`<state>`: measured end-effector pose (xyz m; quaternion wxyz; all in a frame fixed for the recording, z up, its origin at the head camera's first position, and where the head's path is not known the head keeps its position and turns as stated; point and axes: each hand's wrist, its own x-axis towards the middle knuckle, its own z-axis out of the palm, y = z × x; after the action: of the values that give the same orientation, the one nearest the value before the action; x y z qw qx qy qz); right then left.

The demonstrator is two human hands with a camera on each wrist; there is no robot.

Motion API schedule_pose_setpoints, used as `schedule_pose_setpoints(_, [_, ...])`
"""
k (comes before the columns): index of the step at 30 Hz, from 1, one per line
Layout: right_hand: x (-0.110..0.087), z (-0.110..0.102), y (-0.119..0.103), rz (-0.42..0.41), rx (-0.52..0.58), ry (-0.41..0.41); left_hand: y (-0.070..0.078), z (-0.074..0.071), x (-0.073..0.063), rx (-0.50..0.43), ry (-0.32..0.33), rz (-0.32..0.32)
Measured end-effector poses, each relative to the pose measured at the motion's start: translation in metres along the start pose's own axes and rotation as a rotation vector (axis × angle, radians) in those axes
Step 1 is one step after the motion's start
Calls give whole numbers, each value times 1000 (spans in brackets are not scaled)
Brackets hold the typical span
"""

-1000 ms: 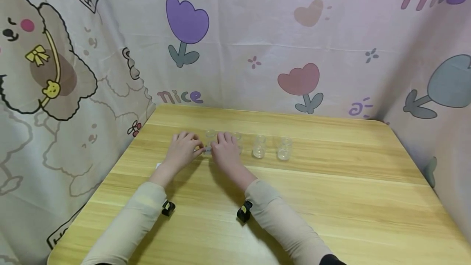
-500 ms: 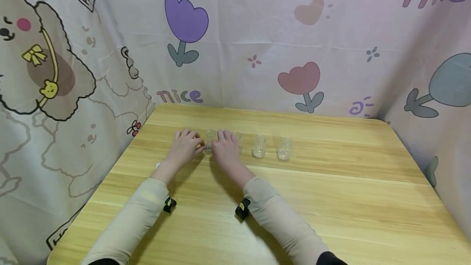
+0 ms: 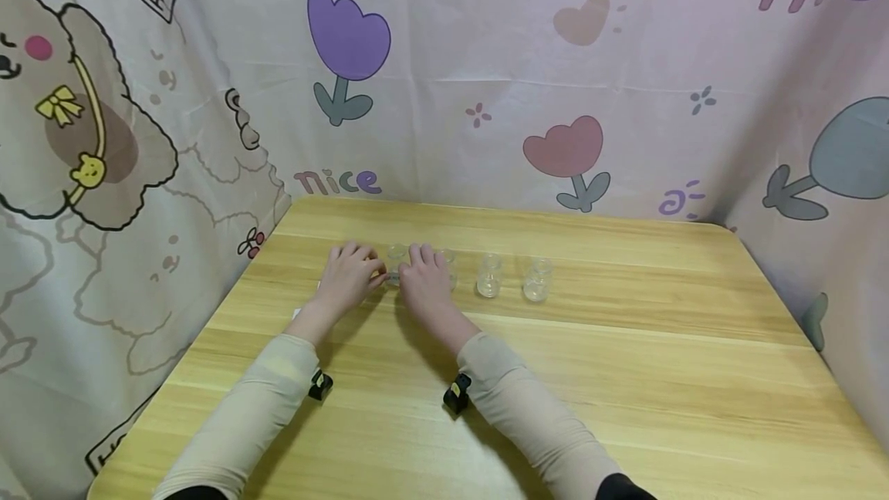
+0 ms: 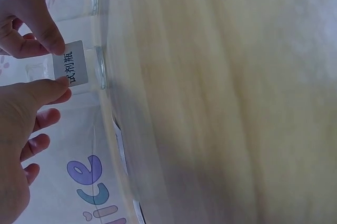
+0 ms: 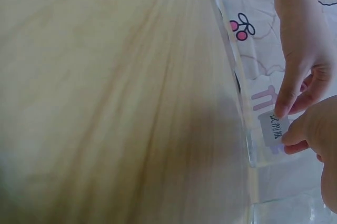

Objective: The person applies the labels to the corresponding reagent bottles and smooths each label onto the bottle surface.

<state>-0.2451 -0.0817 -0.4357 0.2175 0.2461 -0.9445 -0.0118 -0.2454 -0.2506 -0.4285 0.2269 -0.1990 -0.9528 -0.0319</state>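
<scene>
A small white label (image 4: 79, 69) printed with dark Chinese characters is stretched between both hands. My left hand (image 3: 347, 278) pinches its left end between thumb and forefinger, the other fingers loosely bent. At the opposite end, the thumb and forefinger of my right hand (image 3: 425, 282) pinch it. Right behind the label stands a small clear glass bottle (image 3: 397, 251), upright on the table; the label overlaps its lower part in the head view. A second glass bottle (image 3: 451, 268) is partly hidden by the right hand.
Two more clear glass bottles, a nearer one (image 3: 489, 278) and an end one (image 3: 538, 282), continue the row rightward. White slips (image 4: 120, 145) lie on the wooden table (image 3: 625, 376) left of the bottles, mostly behind the left hand. A patterned cloth (image 3: 444, 37) hangs behind the table.
Both hands keep pinching the label and have hardly moved. The label sits slightly higher against the bottle than a second ago.
</scene>
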Motion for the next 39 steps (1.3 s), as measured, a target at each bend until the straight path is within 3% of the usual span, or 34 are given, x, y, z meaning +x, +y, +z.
schedule_pose_setpoints(16, [4, 2, 2, 9, 4, -1, -3, 1, 2, 3, -8, -10])
schedule_pose_setpoints(23, [7, 2, 9, 13, -55, -13, -6, 1, 4, 23, -18, -24])
schedule_pose_setpoints(31, [12, 1, 15, 29, -102, -74, -14, 1, 10, 82, 13, 72])
schedule_pose_setpoints(39, [17, -2, 19, 5, -112, -165, -18, 2, 18, 102, -30, 122])
